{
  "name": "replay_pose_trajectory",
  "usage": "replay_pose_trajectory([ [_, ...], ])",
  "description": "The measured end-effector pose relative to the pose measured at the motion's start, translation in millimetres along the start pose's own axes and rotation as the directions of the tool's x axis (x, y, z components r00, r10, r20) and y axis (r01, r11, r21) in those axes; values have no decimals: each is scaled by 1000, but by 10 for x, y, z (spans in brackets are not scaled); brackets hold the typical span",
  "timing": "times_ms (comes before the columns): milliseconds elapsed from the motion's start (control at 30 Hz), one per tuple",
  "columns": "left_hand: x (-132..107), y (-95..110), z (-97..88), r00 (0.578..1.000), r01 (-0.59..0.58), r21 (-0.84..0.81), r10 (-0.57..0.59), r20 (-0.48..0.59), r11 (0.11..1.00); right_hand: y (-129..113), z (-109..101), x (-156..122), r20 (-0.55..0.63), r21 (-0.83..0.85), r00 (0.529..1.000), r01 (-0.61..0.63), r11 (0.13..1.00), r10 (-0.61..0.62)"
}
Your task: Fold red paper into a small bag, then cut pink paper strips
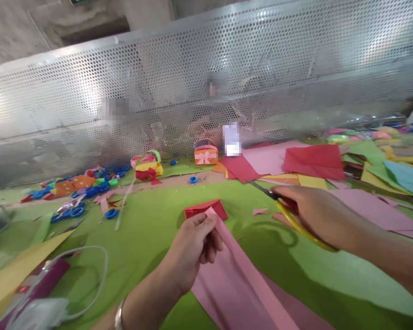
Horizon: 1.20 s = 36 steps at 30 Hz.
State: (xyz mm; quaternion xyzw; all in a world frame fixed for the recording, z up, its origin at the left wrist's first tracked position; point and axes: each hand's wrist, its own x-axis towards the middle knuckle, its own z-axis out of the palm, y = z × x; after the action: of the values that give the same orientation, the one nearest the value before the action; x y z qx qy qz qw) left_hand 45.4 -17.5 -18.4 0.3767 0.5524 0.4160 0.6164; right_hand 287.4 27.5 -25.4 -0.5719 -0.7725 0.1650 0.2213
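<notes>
My left hand (198, 245) pinches the tip of a long pink paper strip (253, 270), which runs down toward the bottom edge. Under the strip lies a wider sheet of pink paper (223, 293). In my right hand (313, 211) is a pair of yellow-handled scissors (289, 217), its dark blades pointing up and left, away from the strip. A folded red paper piece (206, 208) rests on the green surface (151, 256) just beyond my left hand. A small pink scrap (259, 211) sits between the two hands.
Small paper baskets with bows, one yellow (149, 170) and one orange (206, 155), stand by the perforated metal panel (179, 91). Coloured sheets (313, 160) pile up at right. Blue-handled scissors (69, 213), a power strip (41, 286) and a white cable (105, 270) lie at left.
</notes>
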Motion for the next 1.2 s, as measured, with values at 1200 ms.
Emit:
replay_pose_trajectory([
  [1200, 227, 364, -392, 941, -193, -26, 178, -290, 981, -365, 133, -133, 479, 379, 878, -187, 906, -19],
])
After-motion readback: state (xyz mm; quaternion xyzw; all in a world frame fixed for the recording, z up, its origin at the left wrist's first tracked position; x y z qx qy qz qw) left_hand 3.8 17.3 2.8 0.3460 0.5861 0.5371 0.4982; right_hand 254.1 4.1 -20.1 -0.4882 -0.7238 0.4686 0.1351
